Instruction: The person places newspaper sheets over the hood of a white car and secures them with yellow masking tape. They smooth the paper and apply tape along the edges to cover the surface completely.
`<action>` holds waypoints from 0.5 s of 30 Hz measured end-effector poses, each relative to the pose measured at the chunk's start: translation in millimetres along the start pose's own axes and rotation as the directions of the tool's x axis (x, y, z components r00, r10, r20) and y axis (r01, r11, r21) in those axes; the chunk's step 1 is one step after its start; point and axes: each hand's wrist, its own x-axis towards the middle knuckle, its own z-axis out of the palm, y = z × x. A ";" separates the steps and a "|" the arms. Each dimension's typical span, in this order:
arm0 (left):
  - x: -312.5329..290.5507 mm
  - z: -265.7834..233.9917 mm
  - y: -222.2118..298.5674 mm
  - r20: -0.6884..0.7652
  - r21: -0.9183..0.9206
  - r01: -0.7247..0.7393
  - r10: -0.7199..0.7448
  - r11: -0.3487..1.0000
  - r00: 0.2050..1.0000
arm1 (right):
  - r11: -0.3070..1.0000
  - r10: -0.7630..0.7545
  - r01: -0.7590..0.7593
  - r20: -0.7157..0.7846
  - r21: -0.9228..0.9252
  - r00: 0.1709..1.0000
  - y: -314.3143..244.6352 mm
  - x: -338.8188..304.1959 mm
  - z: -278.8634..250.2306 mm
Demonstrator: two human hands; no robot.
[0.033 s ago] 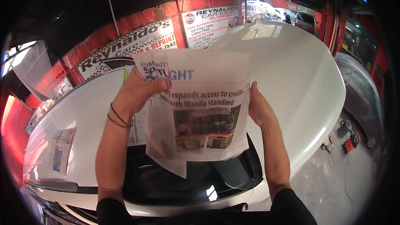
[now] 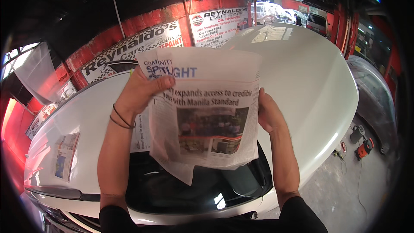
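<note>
A folded newspaper sheet (image 2: 211, 146) with a colour photo is held up before me, over a white car (image 2: 302, 86). My left hand (image 2: 144, 86) grips its upper left part, thumb pressed across the front and the other fingers hidden behind. At the right edge my right hand (image 2: 269, 114) closes on the paper, its fingers partly hidden. One lower corner hangs down over the car's dark glass (image 2: 172, 190). More newspaper (image 2: 140, 140) lies on the car beside my left wrist. Another printed sheet (image 2: 67, 157) rests on the white panel at the left.
An orange and black machine (image 2: 364, 148) stands on the grey floor at the right, with a cable (image 2: 359, 185) trailing from it. Behind it is a car under clear plastic (image 2: 371, 82). Large printed signs (image 2: 220, 26) hang on the red wall at the back.
The newspaper sheet has shifted slightly left, and its lower part hangs a little differently. Both hands keep their hold.
</note>
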 end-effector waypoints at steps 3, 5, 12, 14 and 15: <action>21.2 -31.9 7.3 -0.015 0.116 0.031 -0.029 0.993 0.999 | 0.992 -0.099 0.088 0.110 0.095 0.989 -21.4 -0.4 8.1; 35.9 -47.3 -2.1 -0.050 0.178 0.045 -0.036 0.983 0.998 | 0.990 -0.126 0.118 0.107 0.076 0.986 -38.6 2.6 9.1; 73.3 -38.1 -55.3 -0.379 0.869 0.178 0.390 0.461 0.840 | 0.951 -0.275 0.251 -0.128 -0.180 0.953 -72.0 2.8 38.4; 58.6 25.6 -46.0 -0.364 0.759 0.084 0.314 0.646 0.877 | 0.929 -0.324 0.283 -0.155 -0.239 0.933 -74.3 -3.7 33.3; 46.6 55.6 -38.4 -0.344 0.697 0.090 0.223 0.712 0.912 | 0.914 -0.348 0.295 -0.165 -0.278 0.923 -71.6 -8.8 32.8</action>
